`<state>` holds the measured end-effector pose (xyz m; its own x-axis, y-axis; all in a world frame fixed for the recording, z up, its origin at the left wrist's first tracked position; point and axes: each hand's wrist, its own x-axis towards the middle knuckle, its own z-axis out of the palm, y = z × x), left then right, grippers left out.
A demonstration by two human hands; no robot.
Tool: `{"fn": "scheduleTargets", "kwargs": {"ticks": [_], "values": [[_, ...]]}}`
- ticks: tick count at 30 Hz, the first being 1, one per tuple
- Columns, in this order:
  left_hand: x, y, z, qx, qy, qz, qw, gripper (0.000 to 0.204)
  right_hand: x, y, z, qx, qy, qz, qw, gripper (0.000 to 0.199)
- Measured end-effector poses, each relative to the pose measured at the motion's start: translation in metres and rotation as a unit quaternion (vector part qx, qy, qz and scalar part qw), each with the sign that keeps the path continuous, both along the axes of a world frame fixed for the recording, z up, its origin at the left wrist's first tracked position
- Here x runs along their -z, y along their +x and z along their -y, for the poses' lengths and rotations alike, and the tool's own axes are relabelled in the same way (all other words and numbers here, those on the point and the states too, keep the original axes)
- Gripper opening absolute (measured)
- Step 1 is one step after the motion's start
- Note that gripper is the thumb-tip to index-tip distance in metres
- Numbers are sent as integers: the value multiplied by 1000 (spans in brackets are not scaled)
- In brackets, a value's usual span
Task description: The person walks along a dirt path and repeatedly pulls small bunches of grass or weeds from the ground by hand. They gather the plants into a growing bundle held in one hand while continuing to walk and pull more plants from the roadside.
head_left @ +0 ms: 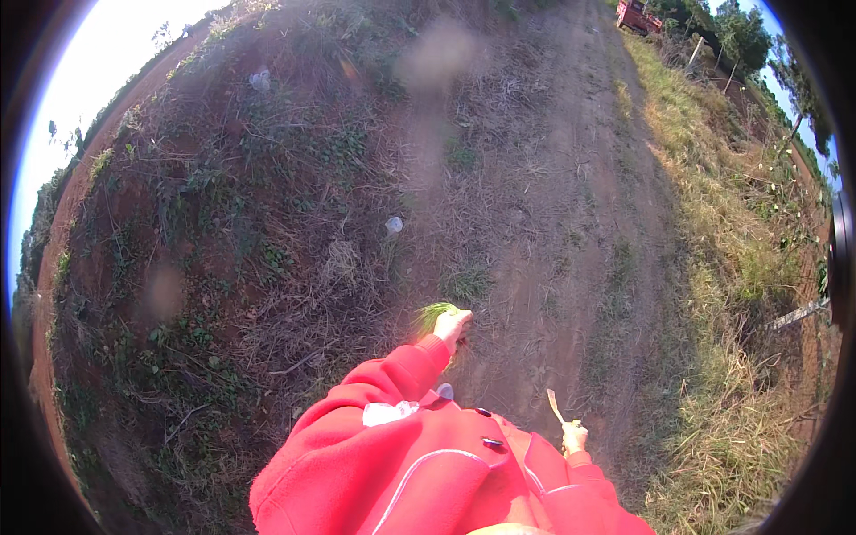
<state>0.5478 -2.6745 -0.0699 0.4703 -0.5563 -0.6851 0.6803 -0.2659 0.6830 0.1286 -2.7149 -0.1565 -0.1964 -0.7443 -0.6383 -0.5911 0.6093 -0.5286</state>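
My left hand point(452, 326) reaches forward out of a red sleeve and is closed around a small bunch of green grass point(434, 312), whose blades fan out to the left of the fist. My right hand point(574, 437) stays low near my red jacket and grips a thin pale curved tool point(555, 406) that points up and away from me. The tool's tip is small and its shape is hard to make out. Both hands are over dry ground, about an arm's width apart.
A dirt track point(571, 223) runs ahead into the distance. Dry brown weeds point(267, 223) cover the left side, and a grassy verge point(722, 267) with posts lies on the right. A red vehicle point(635, 14) stands far ahead. A small pale scrap point(393, 225) lies in the weeds.
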Motion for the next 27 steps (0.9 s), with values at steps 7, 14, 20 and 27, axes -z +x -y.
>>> {"fn": "scheduleTargets", "kwargs": {"ticks": [7,14,20,27], "values": [[-5,48,137,23,-23,-8,999,22,90,-71,61,132,20,-62,989,18],[14,78,296,-2,-68,-52,996,21,100,-39,253,88,42,-85,992,14],[-6,88,414,-41,-110,-73,990,15,-4,66,461,-15,-19,-33,999,11],[-3,129,521,-98,-88,-57,990,10,-57,211,616,-112,-40,132,984,11]]}}
